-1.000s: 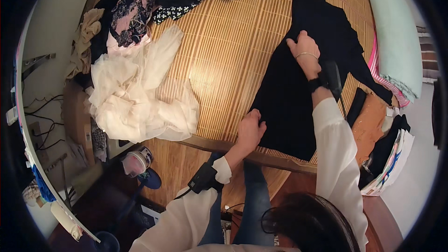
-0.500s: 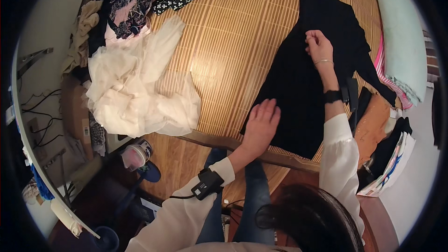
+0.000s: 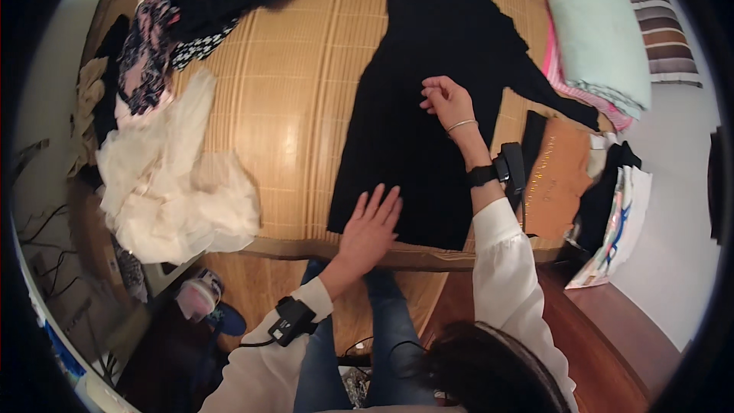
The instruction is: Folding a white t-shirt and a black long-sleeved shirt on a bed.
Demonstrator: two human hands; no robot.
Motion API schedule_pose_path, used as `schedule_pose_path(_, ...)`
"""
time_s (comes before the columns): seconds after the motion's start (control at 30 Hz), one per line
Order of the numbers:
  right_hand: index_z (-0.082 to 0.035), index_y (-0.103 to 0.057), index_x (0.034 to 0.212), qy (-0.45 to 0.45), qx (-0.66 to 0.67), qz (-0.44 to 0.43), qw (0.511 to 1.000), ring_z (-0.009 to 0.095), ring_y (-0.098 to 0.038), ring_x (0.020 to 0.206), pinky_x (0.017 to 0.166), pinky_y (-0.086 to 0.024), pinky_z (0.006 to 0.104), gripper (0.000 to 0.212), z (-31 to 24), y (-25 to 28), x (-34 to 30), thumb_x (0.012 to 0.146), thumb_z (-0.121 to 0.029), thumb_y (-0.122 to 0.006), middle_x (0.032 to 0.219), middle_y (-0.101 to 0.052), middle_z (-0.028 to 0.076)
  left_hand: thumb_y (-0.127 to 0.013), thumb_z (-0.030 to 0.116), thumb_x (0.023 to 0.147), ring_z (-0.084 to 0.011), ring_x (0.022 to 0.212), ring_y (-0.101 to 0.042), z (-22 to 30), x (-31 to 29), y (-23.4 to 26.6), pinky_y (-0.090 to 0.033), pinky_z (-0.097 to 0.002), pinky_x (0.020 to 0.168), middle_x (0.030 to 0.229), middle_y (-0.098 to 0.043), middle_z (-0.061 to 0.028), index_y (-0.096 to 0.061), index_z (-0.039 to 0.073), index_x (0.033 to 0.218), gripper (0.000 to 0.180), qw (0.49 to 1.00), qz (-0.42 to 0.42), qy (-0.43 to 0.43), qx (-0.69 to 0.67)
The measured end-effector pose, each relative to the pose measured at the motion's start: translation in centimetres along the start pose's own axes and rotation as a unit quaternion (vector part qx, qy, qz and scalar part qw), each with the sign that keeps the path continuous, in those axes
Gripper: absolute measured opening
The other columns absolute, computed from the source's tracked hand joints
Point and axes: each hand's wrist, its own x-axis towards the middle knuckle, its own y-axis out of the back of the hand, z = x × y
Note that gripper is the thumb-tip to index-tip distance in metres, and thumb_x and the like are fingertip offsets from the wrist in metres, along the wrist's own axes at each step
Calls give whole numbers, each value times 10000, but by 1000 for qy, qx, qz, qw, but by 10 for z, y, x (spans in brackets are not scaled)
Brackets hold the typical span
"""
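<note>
A black long-sleeved garment (image 3: 413, 145) is spread on the slatted bamboo mat, its wide straight end towards me and a sleeve reaching out to the right. My left hand (image 3: 372, 223) rests palm down on its near left corner, fingers stretched and apart. Over the middle of the cloth is my right hand (image 3: 446, 101), fingers curled in and thumb against them. Nothing shows in that hand, and the fabric around it lies flat. Each of my forearms carries a small black device.
Sheer cream fabric (image 3: 180, 203) lies heaped at the left, with patterned and dark clothes (image 3: 149, 53) beyond it. A folded pale green cloth (image 3: 600, 30) runs along the right edge. Brown folded fabric (image 3: 554, 180) sits nearer. A striped cushion (image 3: 665, 38) is at the far right.
The whole view has shifted, so the mat and clothes appear further left. My right hand stays curled over the black garment, and my left stays flat with its fingers spread wider.
</note>
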Motion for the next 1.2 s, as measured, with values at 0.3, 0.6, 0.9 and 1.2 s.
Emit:
schedule_pose_path(0.3,-46,-669,892,58,-289,253,922,211,-649,689,638,-502,330,193,44,254,15,850,-225,-610,751,-668,115,-650,112,732,-328,1196,-442,28,23,13,-323,-474,1026,1202,-515,-157,-557,-15,1134,432,992,118,32,-14)
schedule_pose_path(0.6,-55,-658,962,-57,-475,286,830,195,-638,790,734,-480,298,164,95,418,13,853,-157,-590,866,-679,86,-648,186,798,-331,1369,-233,78,102,-9,-195,-455,1121,1452,-294,-168,-410,-41,1308,607,992,102,-29,-70)
schedule_pose_path(0.9,-119,-591,1143,31,-645,125,754,352,-535,1049,915,-446,406,424,83,410,32,732,-42,-663,1135,-560,170,-618,309,818,-313,1396,-159,80,153,-51,-149,-494,1123,1501,-198,-145,-296,-29,1392,740,994,112,19,1)
schedule_pose_path(1.2,14,-568,844,49,-409,161,897,152,-535,669,622,-447,293,257,-1,449,10,795,-233,-616,742,-593,88,-602,340,837,-321,1398,-146,88,158,-43,-145,-491,1123,1501,-190,-157,-279,-30,1398,746,996,75,31,30)
